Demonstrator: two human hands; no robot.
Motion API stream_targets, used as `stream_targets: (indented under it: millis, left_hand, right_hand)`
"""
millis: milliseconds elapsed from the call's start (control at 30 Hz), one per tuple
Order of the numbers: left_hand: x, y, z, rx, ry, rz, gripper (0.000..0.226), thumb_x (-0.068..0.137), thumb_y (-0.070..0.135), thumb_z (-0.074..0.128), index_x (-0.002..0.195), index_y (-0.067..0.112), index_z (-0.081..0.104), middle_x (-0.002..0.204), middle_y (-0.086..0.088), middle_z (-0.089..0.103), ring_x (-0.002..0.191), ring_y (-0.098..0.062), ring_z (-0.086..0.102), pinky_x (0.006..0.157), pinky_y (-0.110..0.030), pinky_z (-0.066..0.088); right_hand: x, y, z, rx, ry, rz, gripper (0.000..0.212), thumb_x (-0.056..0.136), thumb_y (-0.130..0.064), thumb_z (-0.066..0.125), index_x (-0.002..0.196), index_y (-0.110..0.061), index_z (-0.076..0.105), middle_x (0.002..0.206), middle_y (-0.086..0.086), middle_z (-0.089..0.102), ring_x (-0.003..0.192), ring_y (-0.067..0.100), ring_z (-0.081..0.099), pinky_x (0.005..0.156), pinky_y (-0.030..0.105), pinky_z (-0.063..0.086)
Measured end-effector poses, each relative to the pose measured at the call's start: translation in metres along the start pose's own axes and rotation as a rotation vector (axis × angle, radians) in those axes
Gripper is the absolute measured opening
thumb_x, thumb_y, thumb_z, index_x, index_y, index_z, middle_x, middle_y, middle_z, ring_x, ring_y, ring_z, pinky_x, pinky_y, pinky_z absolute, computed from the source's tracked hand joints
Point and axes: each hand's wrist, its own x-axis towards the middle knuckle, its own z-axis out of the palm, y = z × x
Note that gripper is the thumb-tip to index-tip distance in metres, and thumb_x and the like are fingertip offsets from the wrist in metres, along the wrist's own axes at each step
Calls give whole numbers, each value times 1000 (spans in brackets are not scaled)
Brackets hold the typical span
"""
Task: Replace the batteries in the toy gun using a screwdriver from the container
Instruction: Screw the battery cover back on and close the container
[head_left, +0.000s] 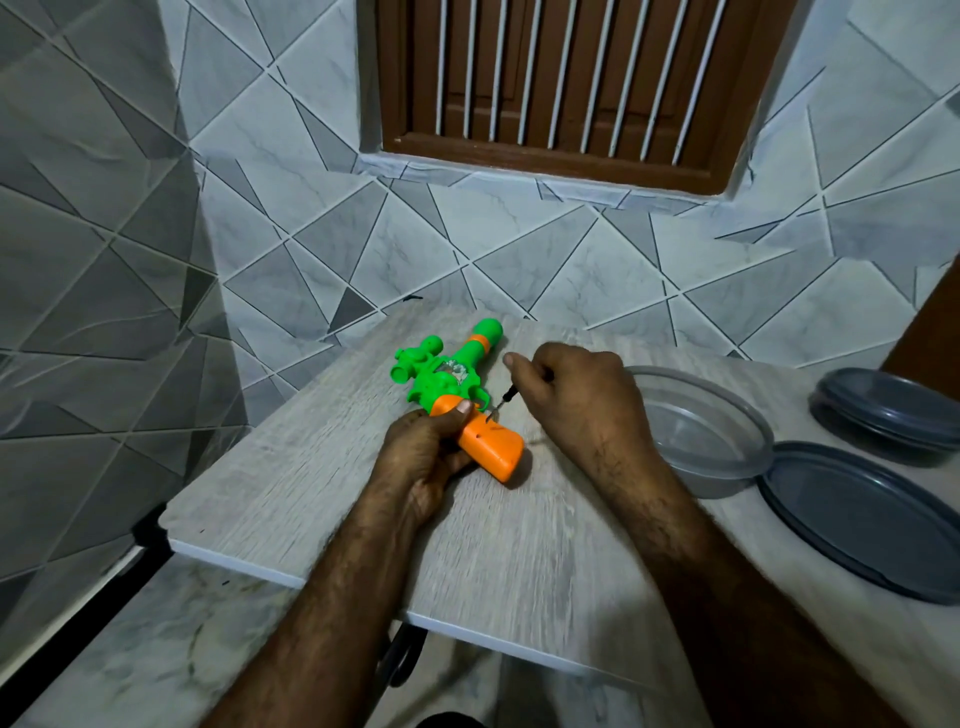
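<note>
Green and orange toy gun (457, 400) lies flat, barrel pointing away. Left hand (426, 457) grips its handle; right hand (571, 395) closes around the screwdriver (503, 402). Bare table (291, 467) lies left.

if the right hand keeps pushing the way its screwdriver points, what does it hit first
The right hand aims the screwdriver down-left at the toy gun; it would first meet the orange handle, apparently near a screw hole, though depth is unclear.

no legible text, toy gun (457, 384) sticker (blurred)
</note>
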Motion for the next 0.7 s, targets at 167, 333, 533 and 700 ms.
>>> stream_targets:
  millis: [167, 333, 533, 700]
  left_hand:
    - [-3, 1, 3, -11, 14, 5, 9, 89, -3, 63, 98, -1, 59, 67, -9, 74, 60, -19, 73, 56, -39, 61]
    - [-5, -3, 9, 119, 168, 81, 15, 80, -2, 74, 77, 2, 60, 68, -11, 65, 61, -20, 65, 61, -34, 59]
    - [-1, -5, 9, 133, 306, 71, 21, 78, -3, 76, 74, 2, 57, 81, -20, 60, 73, -27, 63, 70, -43, 59]
    - [-5, 0, 11, -27, 251, 11, 10, 85, -5, 68, 92, -6, 61, 90, -21, 66, 75, -27, 66, 50, -36, 60]
  right_hand:
    - [-1, 13, -5, 105, 152, 70, 46, 92, -55, 53, 69, -15, 58, 64, 4, 64, 71, 29, 62, 65, 33, 48]
    - [-12, 28, 14, 369, 101, 199, 48, 78, -62, 54, 72, -16, 63, 64, 2, 70, 65, 25, 71, 67, 42, 58]
    - [-32, 35, 33, 652, 33, 362, 19, 90, -30, 67, 80, -14, 67, 66, 2, 73, 56, 15, 70, 48, 28, 54]
    - [-42, 33, 53, 802, -21, 444, 24, 82, -51, 60, 80, -28, 62, 77, 2, 74, 73, 20, 72, 60, 38, 59]
